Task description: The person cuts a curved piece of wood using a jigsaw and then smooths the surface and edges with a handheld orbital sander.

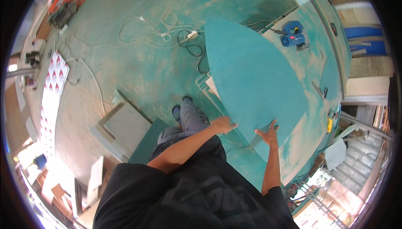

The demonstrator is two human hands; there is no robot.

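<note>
A large teal board (pixel 251 69) with curved sides and a pointed lower end lies tilted across the edge of the worktable in front of me. My left hand (pixel 223 125) grips its left edge near the lower end, thumb over the top face and the other fingers mostly hidden. At the near end, my right hand (pixel 269 134) holds the board with thumb and a finger spread on its surface; the remaining fingers are hard to see. Beyond the board, a blue jigsaw (pixel 294 39) rests on the teal-dusted worktable (pixel 307 132).
Stacked panels (pixel 209 87) stand under the board's left side. Pale cables (pixel 165 32) and a black cord (pixel 190 53) trail over the dusty floor. Sheet pieces (pixel 127 124) lean by my legs. A yellow-handled tool (pixel 330 124) lies at the table's right edge.
</note>
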